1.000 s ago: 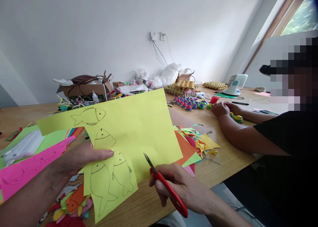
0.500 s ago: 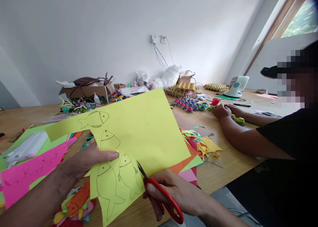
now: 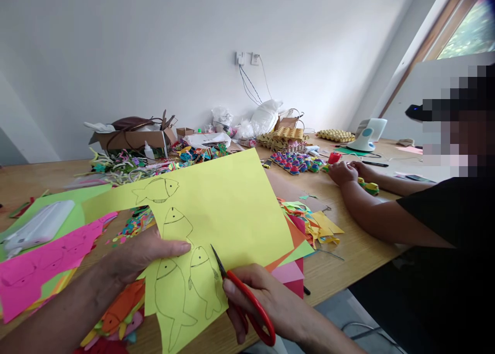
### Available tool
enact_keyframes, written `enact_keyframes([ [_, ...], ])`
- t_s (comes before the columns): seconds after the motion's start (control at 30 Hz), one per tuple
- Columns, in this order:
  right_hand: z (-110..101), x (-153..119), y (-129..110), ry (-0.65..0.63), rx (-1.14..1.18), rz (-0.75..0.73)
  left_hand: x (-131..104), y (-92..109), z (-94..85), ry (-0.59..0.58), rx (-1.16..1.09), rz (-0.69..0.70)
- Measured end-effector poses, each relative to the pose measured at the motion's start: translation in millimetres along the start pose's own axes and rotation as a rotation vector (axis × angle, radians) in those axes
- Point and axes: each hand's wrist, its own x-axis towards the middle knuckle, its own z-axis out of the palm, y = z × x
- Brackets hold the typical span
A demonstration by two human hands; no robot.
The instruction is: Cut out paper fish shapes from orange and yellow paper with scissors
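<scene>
A large yellow paper sheet (image 3: 232, 204) is held up in front of me, with several fish outlines drawn in dark line on its left part. My left hand (image 3: 150, 248) pinches its left side, thumb on top and fingers hidden underneath. Red-handled scissors (image 3: 253, 305) are in my right hand (image 3: 263, 294), fingers through the loops. Their dark blade lies over the sheet just right of a drawn fish; the other blade is hidden. Below my left forearm sits a pile of cut-out paper fish (image 3: 119, 312) in orange, pink and yellow.
Pink paper with fish drawings (image 3: 50, 263) and a white device (image 3: 42, 225) lie on the left. Paper scraps (image 3: 305, 220) are right of the sheet. A co-worker's hands (image 3: 344, 173) rest on the table near painted egg-carton pieces (image 3: 296, 163). A box (image 3: 131, 137) stands behind.
The yellow sheet has shifted slightly right and down, its top edge lower. My left hand moved a little right with it; the scissors moved slightly left relative to the drawn fish.
</scene>
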Motion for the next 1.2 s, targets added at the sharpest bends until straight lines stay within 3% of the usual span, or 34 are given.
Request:
enact_keyframes([
  [0.3, 9.5, 6.1, 9.3, 0.119, 0.139, 0.046, 0.0, 0.1, -0.1, 0.060, 0.034, 0.017],
  [0.63, 12.0, 11.1, 1.5, 0.124, 0.131, 0.048, -1.7, -6.2, 3.9, 0.075, -0.009, -0.056],
  [1.0, 18.7, 14.2, 12.1, 0.184, 0.179, 0.028, 0.4, -6.4, 5.0, 0.115, 0.053, 0.045],
  [1.2, 19.3, 16.5, 9.0, 0.179, 0.186, -0.023, 3.0, -13.2, 0.5, 0.040, 0.073, 0.018],
])
